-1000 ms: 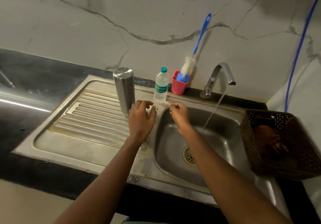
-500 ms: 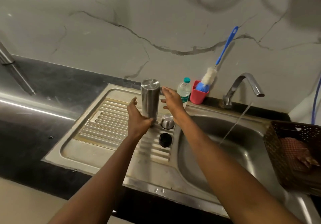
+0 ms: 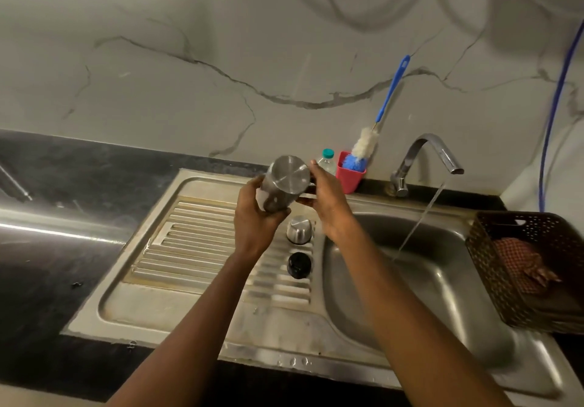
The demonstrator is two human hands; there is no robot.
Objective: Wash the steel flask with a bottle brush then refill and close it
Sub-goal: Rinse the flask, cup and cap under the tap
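Head view, steel flask [image 3: 286, 182] gripped between left hand [image 3: 256, 217], right hand [image 3: 328, 204]

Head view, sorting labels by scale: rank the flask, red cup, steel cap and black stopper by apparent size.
1. flask, largest, though held up nearer the camera.
2. red cup, farther back.
3. steel cap and black stopper look alike; not ranked.

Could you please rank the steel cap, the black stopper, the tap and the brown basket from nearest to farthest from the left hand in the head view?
1. Steel cap, on the drainboard just right of the left hand.
2. Black stopper, on the drainboard nearer the person.
3. Tap, behind the basin.
4. Brown basket, far right.
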